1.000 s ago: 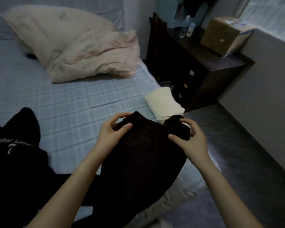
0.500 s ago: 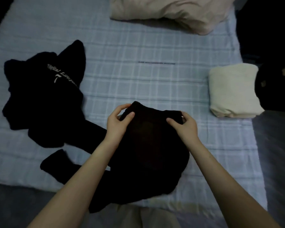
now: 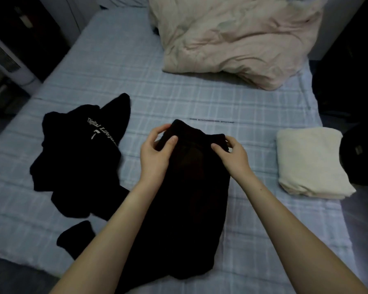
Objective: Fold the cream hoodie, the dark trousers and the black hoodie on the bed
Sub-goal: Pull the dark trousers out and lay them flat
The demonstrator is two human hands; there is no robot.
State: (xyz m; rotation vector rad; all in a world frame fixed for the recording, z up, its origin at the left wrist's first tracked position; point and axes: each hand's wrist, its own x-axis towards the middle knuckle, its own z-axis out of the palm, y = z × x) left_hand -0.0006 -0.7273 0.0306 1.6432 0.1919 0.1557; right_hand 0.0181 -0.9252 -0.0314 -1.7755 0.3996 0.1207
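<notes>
Now: trousers mid-fold

Dark trousers (image 3: 191,187) lie mid-bed, long axis running away from the person. Left hand (image 3: 155,153) & right hand (image 3: 232,154) each pinch a far-end corner. Cream hoodie (image 3: 312,162) folded at right; black hoodie (image 3: 79,158) crumpled at left.

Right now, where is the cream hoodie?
In the head view, the cream hoodie lies folded on the right side of the bed, near its edge, to the right of the dark trousers and apart from them.
</notes>
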